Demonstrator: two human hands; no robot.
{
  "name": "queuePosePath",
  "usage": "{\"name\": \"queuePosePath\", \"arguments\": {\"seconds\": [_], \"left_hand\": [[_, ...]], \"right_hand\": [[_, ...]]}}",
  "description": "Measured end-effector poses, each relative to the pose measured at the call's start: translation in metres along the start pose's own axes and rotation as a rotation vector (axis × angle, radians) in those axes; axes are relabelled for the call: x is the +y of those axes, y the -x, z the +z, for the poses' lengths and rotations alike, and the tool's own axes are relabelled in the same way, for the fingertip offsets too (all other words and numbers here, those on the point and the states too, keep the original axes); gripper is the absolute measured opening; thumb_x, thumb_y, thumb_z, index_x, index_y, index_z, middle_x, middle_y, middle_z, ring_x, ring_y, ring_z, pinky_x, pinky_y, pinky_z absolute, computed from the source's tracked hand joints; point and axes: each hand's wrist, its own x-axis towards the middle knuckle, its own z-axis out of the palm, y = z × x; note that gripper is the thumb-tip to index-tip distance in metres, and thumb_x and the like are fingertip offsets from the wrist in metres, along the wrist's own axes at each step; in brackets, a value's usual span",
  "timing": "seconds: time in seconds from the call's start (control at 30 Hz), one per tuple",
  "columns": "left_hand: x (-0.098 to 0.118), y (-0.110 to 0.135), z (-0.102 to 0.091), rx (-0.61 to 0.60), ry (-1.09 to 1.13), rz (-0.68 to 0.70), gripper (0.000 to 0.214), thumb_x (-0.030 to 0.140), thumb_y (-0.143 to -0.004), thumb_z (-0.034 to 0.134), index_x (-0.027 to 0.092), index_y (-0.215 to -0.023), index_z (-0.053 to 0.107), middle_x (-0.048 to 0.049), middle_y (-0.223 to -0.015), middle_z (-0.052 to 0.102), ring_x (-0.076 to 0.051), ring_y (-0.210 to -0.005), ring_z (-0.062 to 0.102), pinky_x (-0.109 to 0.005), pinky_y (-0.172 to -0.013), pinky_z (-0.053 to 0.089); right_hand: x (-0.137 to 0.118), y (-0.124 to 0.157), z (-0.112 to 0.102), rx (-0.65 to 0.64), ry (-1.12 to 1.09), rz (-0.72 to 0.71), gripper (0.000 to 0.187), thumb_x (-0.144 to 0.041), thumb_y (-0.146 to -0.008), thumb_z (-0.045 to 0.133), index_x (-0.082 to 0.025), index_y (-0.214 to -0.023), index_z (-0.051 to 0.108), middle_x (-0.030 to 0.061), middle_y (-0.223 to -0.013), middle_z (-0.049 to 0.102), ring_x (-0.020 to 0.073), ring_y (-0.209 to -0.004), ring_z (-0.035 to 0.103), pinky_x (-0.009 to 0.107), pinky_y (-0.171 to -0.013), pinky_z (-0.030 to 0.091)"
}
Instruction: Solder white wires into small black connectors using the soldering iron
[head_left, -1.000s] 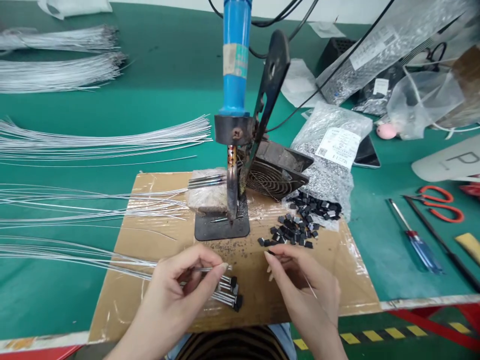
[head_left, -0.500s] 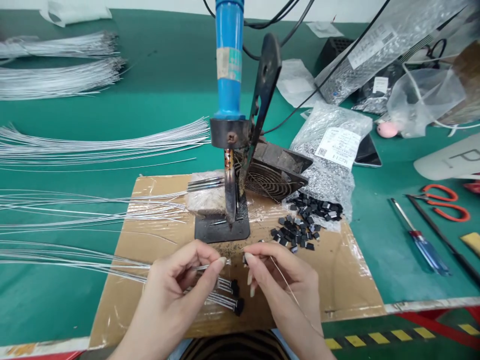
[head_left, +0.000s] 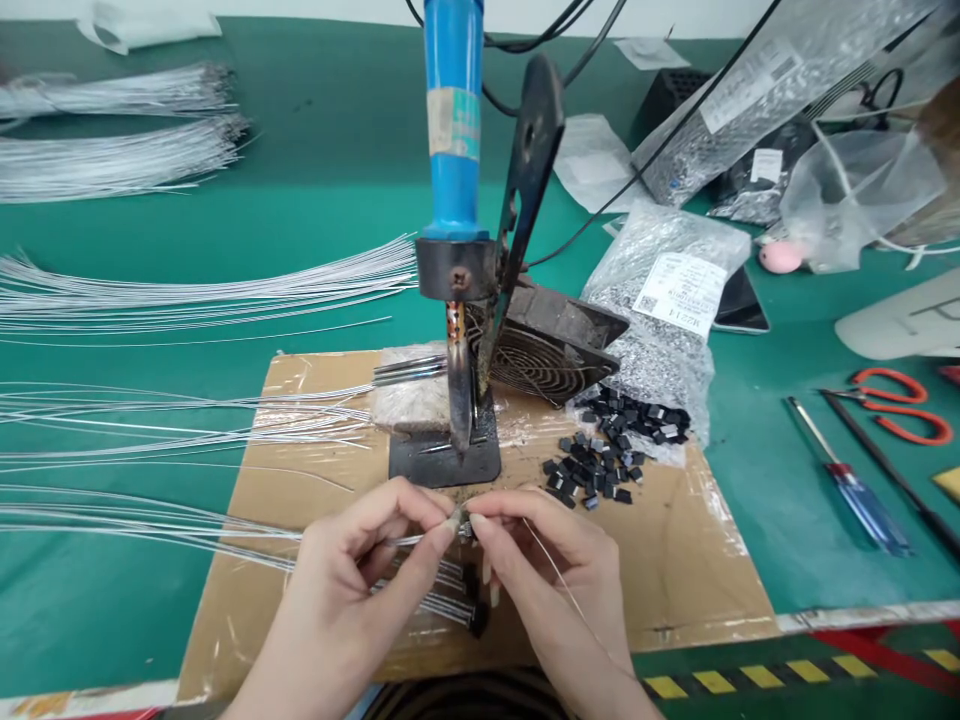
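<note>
Nose to nose it went, just above the cardboard [head_left: 697,570]: the left hand [head_left: 352,570] pinched white wires [head_left: 409,541] between thumb and forefinger, and the right hand [head_left: 570,550] gripped a small dark connector [head_left: 466,528] right by the wire ends, a thin strand [head_left: 581,612], probably solder, trailing over it toward the wrist. The soldering iron [head_left: 455,200] stood just beyond, its tip pointing down, apart from the fingers. On the tally, at least 2 wired connectors [head_left: 476,618] lay below the hands and looked fitted already; the piece in the grip seemed not yet joined. Plenty appeared left: a heap of loose black connectors [head_left: 592,470] by the mouth of a plastic bag [head_left: 660,345], loose wire strands [head_left: 315,425] with no connector visible on them, and a thicker wire sheaf [head_left: 285,285] farther back on the worktop [head_left: 337,215]. Tough to call up close, though: fingertips masked the meeting point, so touching or barely apart could not be told; the hands partly covered the wired pieces, the wires ran out at the left edge, and the iron's handle was cut off on top.
</note>
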Motion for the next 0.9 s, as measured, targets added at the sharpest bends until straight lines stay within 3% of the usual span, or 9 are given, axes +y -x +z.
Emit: {"name": "queuePosePath", "arguments": {"seconds": [0.27,0.47,0.63,0.77,0.9], "left_hand": [[0.001,-0.004,-0.003,-0.02,-0.005,0.032,0.013,0.02,-0.093,0.071,0.021,-0.08,0.072,-0.0013,-0.094,0.079,-0.011,-0.082,0.074,-0.011,-0.073,0.057],[0.002,-0.003,-0.002,-0.014,-0.008,0.041,0.012,0.019,-0.092,0.071,0.021,-0.08,0.072,-0.0022,-0.094,0.078,-0.012,-0.082,0.075,-0.012,-0.073,0.058],[0.001,-0.005,-0.001,0.028,-0.028,0.014,0.013,0.022,-0.091,0.073,0.02,-0.078,0.071,-0.0038,-0.095,0.078,-0.013,-0.083,0.075,-0.014,-0.072,0.058],[0.005,-0.006,0.005,0.094,-0.004,-0.004,0.012,0.023,-0.087,0.075,0.021,-0.076,0.071,-0.0006,-0.091,0.078,-0.009,-0.077,0.071,-0.012,-0.069,0.053],[0.011,-0.008,0.01,0.194,0.052,-0.069,0.013,0.021,-0.082,0.076,0.02,-0.071,0.069,0.0004,-0.089,0.077,-0.008,-0.077,0.069,-0.012,-0.071,0.051]], "right_hand": [[-0.003,-0.001,-0.001,-0.003,-0.005,0.011,0.009,-0.023,-0.096,0.072,-0.024,-0.097,0.081,-0.0013,-0.075,0.069,0.0088,-0.057,0.061,0.02,-0.053,0.049],[0.001,0.001,0.003,0.023,0.035,-0.028,0.009,-0.023,-0.096,0.071,-0.025,-0.098,0.08,-0.0011,-0.075,0.067,0.0104,-0.063,0.062,0.021,-0.057,0.05],[-0.004,0.005,-0.003,0.077,0.193,-0.099,0.027,-0.032,-0.102,0.058,-0.027,-0.124,0.072,0.0015,-0.083,0.057,0.0146,-0.067,0.056,0.026,-0.06,0.048],[-0.006,0.008,-0.009,0.097,0.298,-0.08,0.04,-0.043,-0.109,0.042,-0.026,-0.136,0.066,0.0017,-0.075,0.054,0.0171,-0.058,0.049,0.03,-0.052,0.042],[-0.006,0.01,-0.007,0.146,0.337,-0.086,0.038,-0.03,-0.112,0.032,-0.025,-0.148,0.045,-0.0049,-0.067,0.052,0.0143,-0.055,0.048,0.029,-0.059,0.042]]}}
